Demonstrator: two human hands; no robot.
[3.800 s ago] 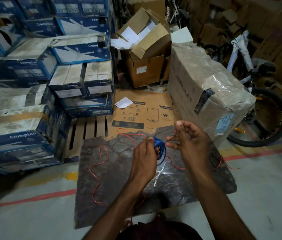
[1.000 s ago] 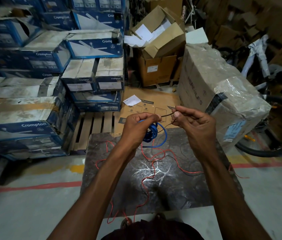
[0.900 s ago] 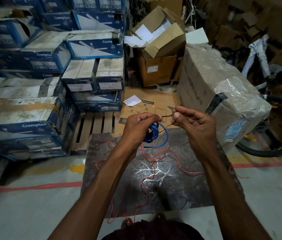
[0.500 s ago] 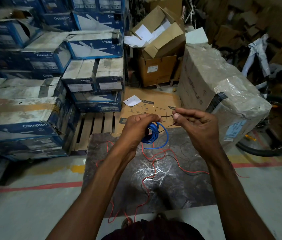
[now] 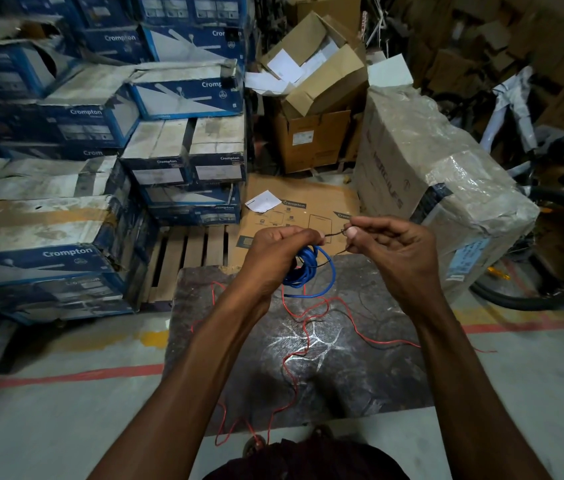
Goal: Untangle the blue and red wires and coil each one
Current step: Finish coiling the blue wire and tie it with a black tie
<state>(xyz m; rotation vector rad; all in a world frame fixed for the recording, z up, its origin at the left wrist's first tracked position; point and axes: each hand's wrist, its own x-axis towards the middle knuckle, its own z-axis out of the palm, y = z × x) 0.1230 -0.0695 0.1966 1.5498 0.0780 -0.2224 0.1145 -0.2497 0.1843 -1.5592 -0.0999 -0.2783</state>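
My left hand (image 5: 275,258) is closed around a small coil of blue wire (image 5: 308,271), held up above the dark stone slab (image 5: 360,375). One larger blue loop hangs out below the coil. My right hand (image 5: 395,251) pinches a thin dark wire (image 5: 335,233) that runs across to my left fingertips. The red wire (image 5: 303,341) lies loose and uncoiled over the slab, trailing down past its near edge and off to the right.
Stacked blue boxes (image 5: 100,133) fill the left side, with a wooden pallet (image 5: 187,258) beside them. A flat cardboard sheet (image 5: 301,209) lies beyond the slab. A large wrapped carton (image 5: 447,188) and a bicycle (image 5: 557,237) stand to the right.
Over the last second my hands have hardly moved. Compared with nearly four seconds ago, both hands and the blue coil are raised higher above the slab.
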